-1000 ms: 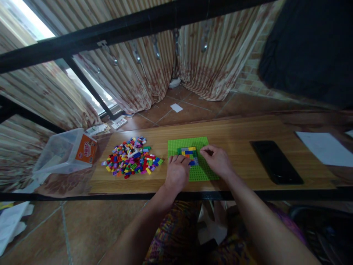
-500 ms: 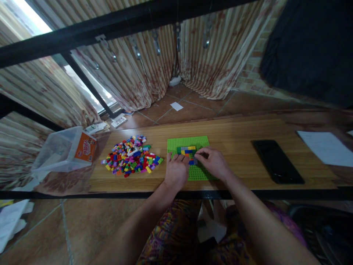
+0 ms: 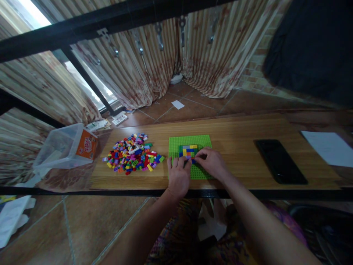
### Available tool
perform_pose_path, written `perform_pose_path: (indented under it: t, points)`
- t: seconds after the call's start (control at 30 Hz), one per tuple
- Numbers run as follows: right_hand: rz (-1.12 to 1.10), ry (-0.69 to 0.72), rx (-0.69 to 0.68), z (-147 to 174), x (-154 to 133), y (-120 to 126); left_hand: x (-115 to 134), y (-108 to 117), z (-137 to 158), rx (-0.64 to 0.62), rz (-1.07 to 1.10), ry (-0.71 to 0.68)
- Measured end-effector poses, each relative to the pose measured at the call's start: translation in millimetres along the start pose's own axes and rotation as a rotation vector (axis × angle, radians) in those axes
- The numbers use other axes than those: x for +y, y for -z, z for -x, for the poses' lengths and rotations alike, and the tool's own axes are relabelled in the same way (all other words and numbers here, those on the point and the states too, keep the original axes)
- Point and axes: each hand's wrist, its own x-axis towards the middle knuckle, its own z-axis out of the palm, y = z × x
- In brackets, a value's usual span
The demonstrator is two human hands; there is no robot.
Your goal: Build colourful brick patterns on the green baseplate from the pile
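A green studded baseplate (image 3: 202, 174) lies on the wooden board, with a low block of coloured toy bricks (image 3: 188, 150) built on it in blue, yellow, green, grey and orange. My left hand (image 3: 178, 179) rests over the plate's lower left, fingers spread, its thumb side touching the front edge of the built bricks. From the right, my right hand (image 3: 211, 163) reaches in with thumb and forefinger pinched at a small blue brick (image 3: 193, 161) at the front right corner. The fingers partly cover that brick.
To the left lies a heap of loose toy bricks (image 3: 132, 152), beside a clear plastic box (image 3: 59, 149) with an orange label. A black phone or tablet (image 3: 280, 161) lies on the wooden board (image 3: 237, 134) at right, with white paper (image 3: 327, 147) beyond.
My left hand has drawn back slightly toward me with its fingers more spread, showing more of the built bricks. My right fingertips stay at the front right corner. The view has shifted slightly.
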Motion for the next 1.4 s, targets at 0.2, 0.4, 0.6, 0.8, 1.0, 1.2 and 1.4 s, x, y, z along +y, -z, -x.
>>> perform_pose_path:
  t: [0.2,0.4,0.6,0.8,1.0,1.2,1.4]
  points:
    - [-0.013,-0.007,0.021,-1.0,1.0,-2.0,2.3,1.1,0.4,-0.036,-0.043,-0.015]
    - [0.008,-0.037,-0.004,-3.6,1.6,-4.1,2.2,-1.4,-2.3,-0.080,-0.062,-0.086]
    - [0.039,-0.008,-0.034,-4.3,-0.1,-2.4,2.0,-3.0,0.1,-0.093,-0.073,-0.110]
    - [-0.033,0.030,-0.078,-2.6,8.2,-0.1,1.6,1.0,0.3,-0.099,-0.080,-0.094]
    - [-0.040,0.006,-0.079,-3.1,10.2,-2.2,1.8,0.5,-0.1,-0.099,-0.079,-0.086]
    - [-0.027,-0.010,-0.080,-2.9,7.3,-2.3,-0.6,-3.8,1.4,-0.090,-0.059,-0.106]
    - [-0.019,0.003,-0.056,-1.1,8.9,-5.2,-1.4,-9.4,3.1,-0.087,-0.028,-0.112]
